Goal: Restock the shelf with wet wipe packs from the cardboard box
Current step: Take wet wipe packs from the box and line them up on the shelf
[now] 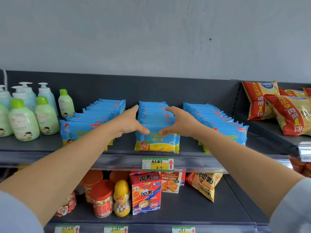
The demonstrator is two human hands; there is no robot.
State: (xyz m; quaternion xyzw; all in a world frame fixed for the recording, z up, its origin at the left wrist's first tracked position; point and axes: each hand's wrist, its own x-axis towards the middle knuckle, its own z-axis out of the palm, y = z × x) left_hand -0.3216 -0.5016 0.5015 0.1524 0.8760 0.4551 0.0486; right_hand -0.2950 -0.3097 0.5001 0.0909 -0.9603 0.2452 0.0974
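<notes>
Three rows of blue and yellow wet wipe packs stand upright on the dark top shelf. The middle row sits between my hands. My left hand lies flat against the row's left side, fingers straight, thumb across the front pack. On the right side my right hand mirrors it, thumb also on the front pack. The left row and right row stand apart from my hands. The cardboard box is out of view.
Green and blue lotion bottles stand at the shelf's left end. Red and yellow snack bags lie at the right. A price tag hangs on the shelf edge. Jars, cartons and chips fill the lower shelf.
</notes>
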